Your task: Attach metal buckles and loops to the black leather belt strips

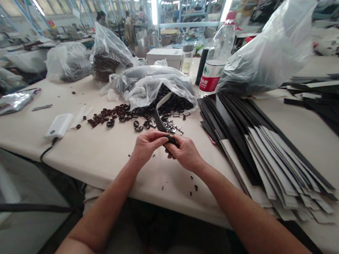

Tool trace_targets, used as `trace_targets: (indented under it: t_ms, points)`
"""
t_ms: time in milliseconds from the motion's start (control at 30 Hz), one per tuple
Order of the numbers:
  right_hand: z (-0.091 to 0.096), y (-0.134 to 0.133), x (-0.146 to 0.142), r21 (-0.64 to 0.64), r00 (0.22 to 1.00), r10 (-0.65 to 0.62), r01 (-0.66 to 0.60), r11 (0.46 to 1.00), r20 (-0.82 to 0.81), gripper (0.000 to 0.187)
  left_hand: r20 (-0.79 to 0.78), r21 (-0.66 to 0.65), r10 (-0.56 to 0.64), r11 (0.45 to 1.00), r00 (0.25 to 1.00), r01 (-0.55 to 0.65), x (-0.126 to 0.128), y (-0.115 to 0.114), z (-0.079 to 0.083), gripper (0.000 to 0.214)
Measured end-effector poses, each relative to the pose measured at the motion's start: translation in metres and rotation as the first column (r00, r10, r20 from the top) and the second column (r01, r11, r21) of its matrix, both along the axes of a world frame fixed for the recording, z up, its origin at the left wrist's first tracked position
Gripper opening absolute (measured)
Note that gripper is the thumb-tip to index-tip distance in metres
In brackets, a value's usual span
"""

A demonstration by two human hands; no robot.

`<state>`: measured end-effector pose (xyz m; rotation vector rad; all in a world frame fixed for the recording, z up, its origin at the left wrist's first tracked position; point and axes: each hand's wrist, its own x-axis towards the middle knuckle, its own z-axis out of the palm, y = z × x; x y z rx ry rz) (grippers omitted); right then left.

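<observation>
Over the table's front middle, my left hand [147, 145] and my right hand [187, 151] meet around a black strap [159, 122]. Its free end curves upward, and the lighter underside shows near the tip. Both sets of fingers are closed on the strap; a dark part lies between them, too covered to name. Just beyond my hands lie small metal fittings [172, 126] and dark ring-like pieces [138, 126]. Reddish-brown small pieces [100, 117] are scattered to the left. A few tiny dark bits [196, 187] lie near my right wrist.
A fanned stack of black and white strips [275, 158] covers the right side. Behind stand clear plastic bags [159, 81], a bottle with a red label [213, 73] and a glass jar [187, 58]. A white power bank [59, 125] with a cable lies left.
</observation>
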<state>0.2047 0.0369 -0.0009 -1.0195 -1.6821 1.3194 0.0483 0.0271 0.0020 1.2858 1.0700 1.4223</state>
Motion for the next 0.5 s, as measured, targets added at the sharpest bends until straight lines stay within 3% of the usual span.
trace_targets:
  t_ms: [67,167,300,500]
  points:
    - [-0.002,0.002,0.0,-0.044,0.999,0.005,-0.007,0.999,-0.037,0.024,-0.023,-0.018,-0.018,1.0,1.0,0.017,-0.001,0.001,-0.001,0.016]
    - [-0.001,0.004,0.002,-0.109,0.996,0.029,-0.038,0.993,-0.082,0.02,-0.18,0.031,0.034,0.999,0.983,-0.029,-0.002,0.001,-0.002,0.011]
    - [0.003,0.003,0.006,-0.173,0.983,0.109,-0.134,0.976,-0.148,0.029,-0.357,0.112,0.094,0.992,0.93,-0.057,-0.002,-0.003,0.001,0.006]
    - [0.005,0.007,0.01,-0.132,0.988,0.05,-0.069,0.989,-0.143,0.033,-0.329,0.133,-0.028,0.988,0.944,0.075,-0.003,-0.003,0.003,0.011]
